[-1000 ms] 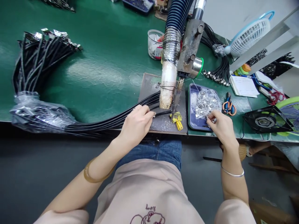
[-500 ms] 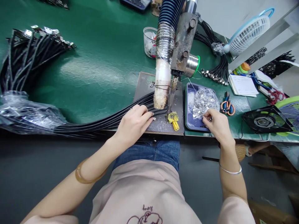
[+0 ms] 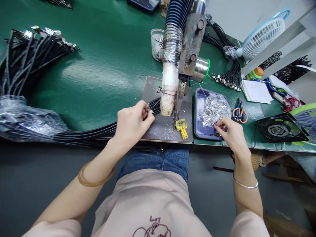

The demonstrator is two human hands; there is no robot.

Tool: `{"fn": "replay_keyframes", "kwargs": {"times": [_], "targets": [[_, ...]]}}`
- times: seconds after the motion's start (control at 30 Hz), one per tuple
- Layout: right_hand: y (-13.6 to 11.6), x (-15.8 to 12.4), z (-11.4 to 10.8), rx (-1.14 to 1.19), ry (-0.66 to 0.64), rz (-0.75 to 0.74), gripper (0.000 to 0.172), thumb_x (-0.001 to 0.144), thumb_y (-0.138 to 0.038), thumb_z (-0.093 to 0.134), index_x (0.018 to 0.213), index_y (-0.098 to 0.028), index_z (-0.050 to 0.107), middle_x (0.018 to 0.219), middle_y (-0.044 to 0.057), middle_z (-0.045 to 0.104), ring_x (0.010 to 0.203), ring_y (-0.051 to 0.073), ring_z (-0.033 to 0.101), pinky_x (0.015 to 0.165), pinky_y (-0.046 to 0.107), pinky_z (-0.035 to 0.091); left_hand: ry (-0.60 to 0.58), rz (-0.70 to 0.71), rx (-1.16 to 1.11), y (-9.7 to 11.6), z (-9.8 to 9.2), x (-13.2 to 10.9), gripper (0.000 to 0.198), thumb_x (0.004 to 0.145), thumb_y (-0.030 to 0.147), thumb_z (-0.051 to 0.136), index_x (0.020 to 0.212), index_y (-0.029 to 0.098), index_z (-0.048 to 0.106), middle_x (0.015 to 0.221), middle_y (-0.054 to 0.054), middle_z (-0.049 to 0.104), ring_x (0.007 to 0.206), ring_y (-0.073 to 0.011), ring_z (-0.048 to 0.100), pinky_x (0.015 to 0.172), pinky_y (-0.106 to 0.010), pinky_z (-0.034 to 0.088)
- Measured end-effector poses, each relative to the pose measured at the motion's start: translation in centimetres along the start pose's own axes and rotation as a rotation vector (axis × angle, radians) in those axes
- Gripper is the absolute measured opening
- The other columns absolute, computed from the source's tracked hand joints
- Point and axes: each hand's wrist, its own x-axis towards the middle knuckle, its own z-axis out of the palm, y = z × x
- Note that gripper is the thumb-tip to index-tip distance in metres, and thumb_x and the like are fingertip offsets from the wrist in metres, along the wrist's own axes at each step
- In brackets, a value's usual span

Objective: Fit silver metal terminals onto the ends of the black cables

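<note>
A white pipe (image 3: 169, 77) stands between left hand (image 3: 133, 120), pinching a small metal piece (image 3: 149, 109), and right hand (image 3: 232, 133), grip unclear, at the blue tray (image 3: 198, 126) — pliers (image 3: 239, 112) alongside.

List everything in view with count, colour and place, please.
Bench: one, green, across picture
Cable bundles: several, black, left, centre, right
Board: one, grey, front centre
Ribbed hose: one, dark blue, above board
Metal holder: one, grey, beside hose
Spool: one, silver and green, beside holder
Plastic piece: one, yellow, on board
Trays: two, blue, right of board and top
Metal parts: many, silvery, in near tray
Cutters: one, orange-blue, beside near tray
Tub: one, clear, left of hose
Notepad: one, white, right
Fans: three, white-blue, black, green, right
Left hand: one, bare, at board, pinching something silvery
Right hand: one, bare, at near tray, hold unclear
</note>
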Motion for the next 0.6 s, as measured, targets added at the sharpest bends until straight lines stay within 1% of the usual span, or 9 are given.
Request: {"fn": "replay_keyframes", "kwargs": {"times": [0.07, 0.13, 0.2, 0.27, 0.37, 0.43, 0.47, 0.53, 0.6], "targets": [[-0.3, 0.0, 0.1, -0.087, -0.005, -0.029, 0.008, 0.088, -0.023, 0.061, 0.08, -0.022, 0.058, 0.08, 0.001, 0.066, 0.073, 0.017, 0.062, 0.068, 0.028, 0.041, -0.011, -0.198, -0.304, 0.2, -1.4, -0.2, 0.008, 0.083, 0.02, 0.065, 0.081, 0.019, 0.057, 0.056, 0.005, 0.053, 0.05, -0.0104, 0.046, 0.055, -0.024, 0.033], [-0.8, 0.1, 0.2, -0.19, 0.001, -0.049, 0.009, 0.088, -0.02, 0.058, 0.08, -0.022, 0.055, 0.08, 0.002, 0.065, 0.073, 0.018, 0.061, 0.066, 0.029, 0.038, -0.071, -0.367, -0.659, 0.3, -2.8, -0.9, 0.01, 0.085, 0.022, 0.065, 0.086, 0.019, 0.056, 0.048, 0.007, 0.049, 0.043, -0.0079, 0.037, 0.048, -0.022, 0.024], [-1.1, 0.3, 0.3, -0.27, 0.009, -0.057, 0.01, 0.087, -0.017, 0.056, 0.08, -0.022, 0.052, 0.08, 0.002, 0.064, 0.072, 0.018, 0.06, 0.065, 0.03, 0.035, -0.167, -0.477, -0.925, 0.0, -3.8, -2.2, 0.009, 0.088, 0.022, 0.065, 0.09, 0.019, 0.057, 0.043, 0.009, 0.044, 0.04, -0.0068, 0.032, 0.046, -0.022, 0.02], [-1.2, 0.5, 0.4, -0.285, 0.012, -0.06, 0.012, 0.086, -0.016, 0.056, 0.079, -0.022, 0.049, 0.08, 0.002, 0.063, 0.072, 0.017, 0.058, 0.064, 0.03, 0.034, -0.275, -0.518, -1.111, -0.9, -4.2, -4.1, 0.011, 0.091, 0.028, 0.064, 0.096, 0.021, 0.059, 0.04, 0.011, 0.039, 0.038, -0.0066, 0.025, 0.045, -0.022, 0.02], [-1.1, 0.5, 0.5, -0.218, 0.027, -0.064, 0.013, 0.087, -0.017, 0.057, 0.079, -0.023, 0.047, 0.08, 0.0, 0.062, 0.072, 0.016, 0.058, 0.067, 0.029, 0.037, -0.548, -0.464, -1.189, -3.5, -3.7, -7.4, 0.02, 0.092, 0.037, 0.066, 0.092, 0.017, 0.065, 0.04, 0.011, 0.032, 0.04, -0.0055, 0.02, 0.046, -0.022, 0.021], [-1.1, 0.1, 0.6, -0.167, 0.087, -0.045, 0.013, 0.088, -0.018, 0.057, 0.08, -0.023, 0.048, 0.079, -0.001, 0.06, 0.07, 0.015, 0.058, 0.068, 0.028, 0.04, -0.712, -0.433, -1.149, -5.1, -3.1, -8.9, 0.027, 0.091, 0.042, 0.069, 0.085, 0.015, 0.067, 0.046, 0.008, 0.037, 0.042, -0.0049, 0.021, 0.044, -0.021, 0.017], [-1.2, -0.1, 0.6, -0.142, 0.131, -0.033, 0.013, 0.088, -0.017, 0.057, 0.08, -0.023, 0.049, 0.08, -0.001, 0.06, 0.069, 0.015, 0.058, 0.068, 0.028, 0.041, -0.788, -0.389, -1.122, -5.5, -2.9, -9.2, 0.029, 0.088, 0.043, 0.072, 0.082, 0.015, 0.068, 0.05, 0.006, 0.042, 0.044, -0.0054, 0.026, 0.044, -0.021, 0.019], [-1.7, -0.6, 0.5, -0.093, 0.231, -0.018, 0.012, 0.088, -0.017, 0.058, 0.08, -0.023, 0.051, 0.082, 0.0, 0.062, 0.07, 0.014, 0.059, 0.067, 0.027, 0.045, -0.896, -0.268, -1.074, -5.4, -2.6, -9.2, 0.03, 0.082, 0.042, 0.077, 0.076, 0.014, 0.069, 0.057, 0.002, 0.05, 0.051, -0.008, 0.038, 0.048, -0.02, 0.031], [-2.6, -1.2, 0.1, -0.051, 0.327, -0.015, 0.009, 0.088, -0.018, 0.059, 0.081, -0.022, 0.056, 0.085, 0.001, 0.065, 0.071, 0.015, 0.061, 0.067, 0.027, 0.049, -0.995, -0.141, -1.006, -3.8, -2.3, -8.3, 0.025, 0.079, 0.037, 0.08, 0.079, 0.013, 0.073, 0.062, 0.002, 0.053, 0.059, -0.01, 0.044, 0.056, -0.021, 0.038]]}}
